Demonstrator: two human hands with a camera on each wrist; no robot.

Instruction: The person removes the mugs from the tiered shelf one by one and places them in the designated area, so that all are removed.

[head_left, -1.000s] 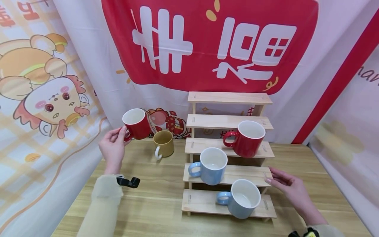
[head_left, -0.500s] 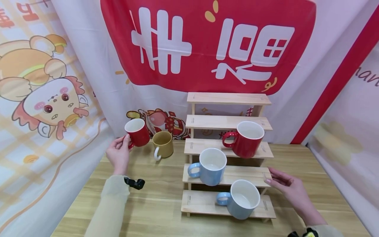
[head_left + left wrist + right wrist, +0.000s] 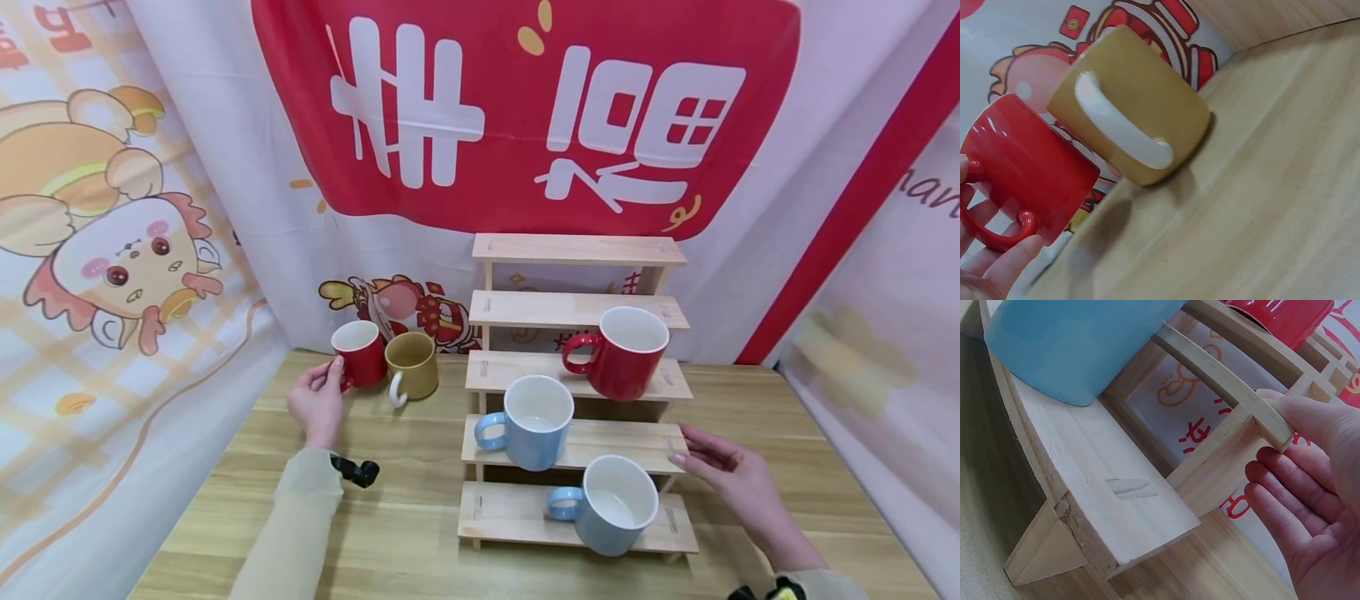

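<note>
My left hand (image 3: 318,402) pinches the handle of a red mug (image 3: 364,360), which stays upright at the back left. In the left wrist view, the mug's base appears slightly above the tabletop, with a shadow below. Just right of it stands a mustard mug (image 3: 1141,94) with a white handle (image 3: 1116,125). At the right, my right hand (image 3: 738,479) grips the end of the second-lowest board of a wooden step shelf (image 3: 577,308), thumb on top and fingers below. That board bears a light blue mug (image 3: 537,425).
Another light blue mug (image 3: 615,508) stands on the lowest board. A second red mug (image 3: 628,358) is on the middle board. The upper two boards show no mugs. Printed cloth (image 3: 420,217) hangs behind and at both sides of the wooden table (image 3: 390,500).
My left hand has lowered the red mug and brought it rightward, close beside the mustard mug. My right hand keeps its grip on the shelf.
</note>
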